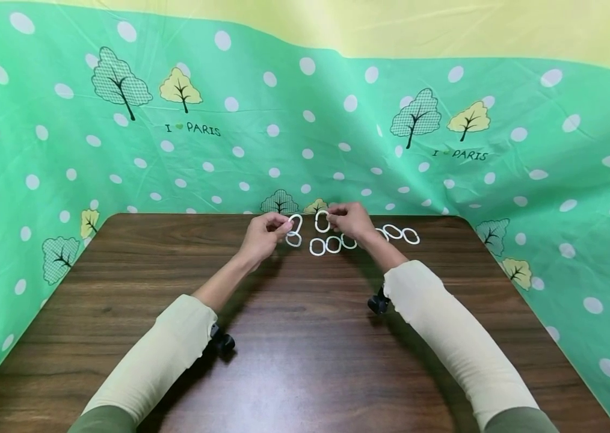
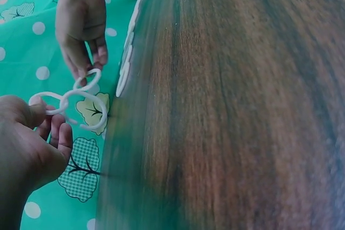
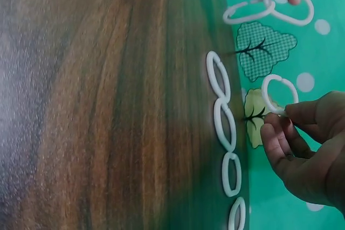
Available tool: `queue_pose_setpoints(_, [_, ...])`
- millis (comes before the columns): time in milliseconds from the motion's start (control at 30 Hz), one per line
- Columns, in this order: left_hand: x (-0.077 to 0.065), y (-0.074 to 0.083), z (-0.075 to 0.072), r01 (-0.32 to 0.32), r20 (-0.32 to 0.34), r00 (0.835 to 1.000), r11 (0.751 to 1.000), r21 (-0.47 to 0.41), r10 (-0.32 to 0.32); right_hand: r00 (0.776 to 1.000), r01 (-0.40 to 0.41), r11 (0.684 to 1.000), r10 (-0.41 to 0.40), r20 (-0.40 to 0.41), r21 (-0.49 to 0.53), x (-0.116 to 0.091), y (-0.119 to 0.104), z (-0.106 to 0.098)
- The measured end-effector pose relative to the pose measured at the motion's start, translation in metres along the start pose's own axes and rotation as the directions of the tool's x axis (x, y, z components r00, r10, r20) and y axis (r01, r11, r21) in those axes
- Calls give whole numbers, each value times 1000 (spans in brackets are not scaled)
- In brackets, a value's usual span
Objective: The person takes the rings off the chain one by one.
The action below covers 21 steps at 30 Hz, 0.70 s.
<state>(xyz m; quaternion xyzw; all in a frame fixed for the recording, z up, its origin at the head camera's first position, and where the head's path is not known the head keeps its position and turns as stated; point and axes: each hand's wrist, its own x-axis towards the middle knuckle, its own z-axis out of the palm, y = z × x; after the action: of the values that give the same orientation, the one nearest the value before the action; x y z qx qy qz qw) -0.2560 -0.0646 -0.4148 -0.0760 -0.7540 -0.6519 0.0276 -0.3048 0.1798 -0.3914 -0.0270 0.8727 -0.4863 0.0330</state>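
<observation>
In the head view my left hand pinches a white oval chain link between thumb and fingertips at the table's far edge. A second chain link is hooked through it and hangs below; a small split shows in its loop. My right hand is a little to the right, pinching a single chain link by its edge and holding it upright above the table. In the right wrist view this single link is apart from the left hand's pair. The left wrist view shows them overlapping.
Several more white links lie flat in a row along the far table edge, some partly hidden under the right forearm. The brown wooden table stretches toward me. A green dotted cloth hangs behind it and at both sides.
</observation>
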Motion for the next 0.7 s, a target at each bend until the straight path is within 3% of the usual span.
queue_pose_setpoints(333, [0, 2, -1, 16, 12, 1000, 1000, 4, -16, 1000, 10, 994, -10, -5, -106, 6, 12, 0])
queue_pose_setpoints(700, [2, 2, -2, 35, 22, 999, 999, -3, -35, 999, -36, 982, 32, -25, -188, 21, 22, 3])
